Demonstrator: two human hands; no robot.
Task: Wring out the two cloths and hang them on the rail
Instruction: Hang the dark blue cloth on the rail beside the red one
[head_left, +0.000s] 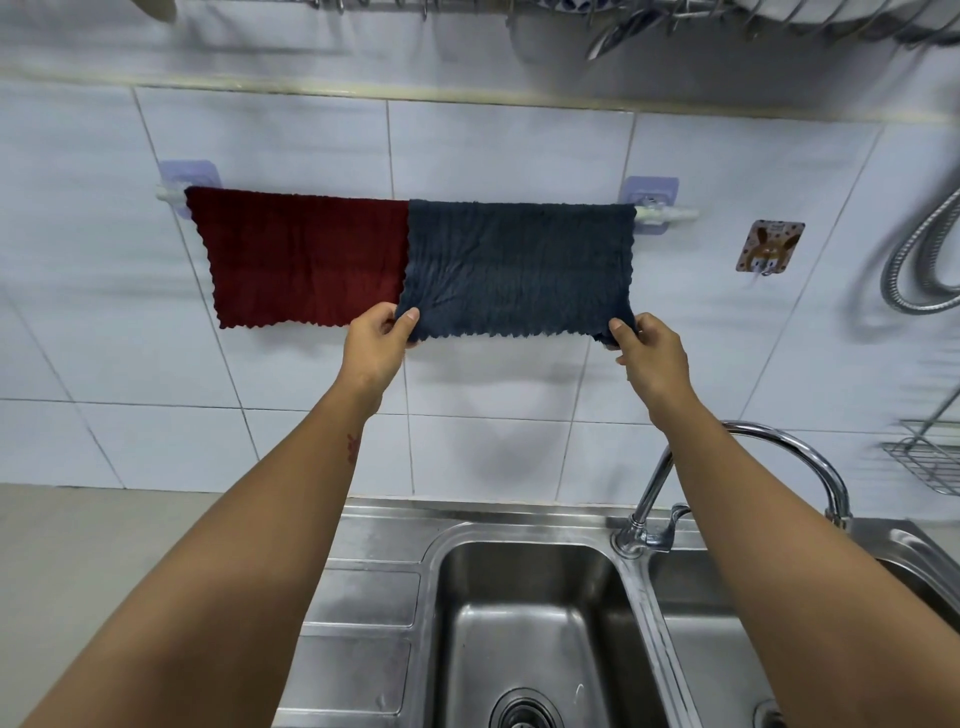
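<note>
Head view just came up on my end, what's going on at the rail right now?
A person stands at the sink, both arms raised to the wall rail. The red cloth already hangs over the rail on the left, untouched. The dark blue cloth is draped beside it, and the left hand and right hand each pinch a bottom corner, holding it spread flat. Both cloths are on the rail; only letting go remains.
</note>
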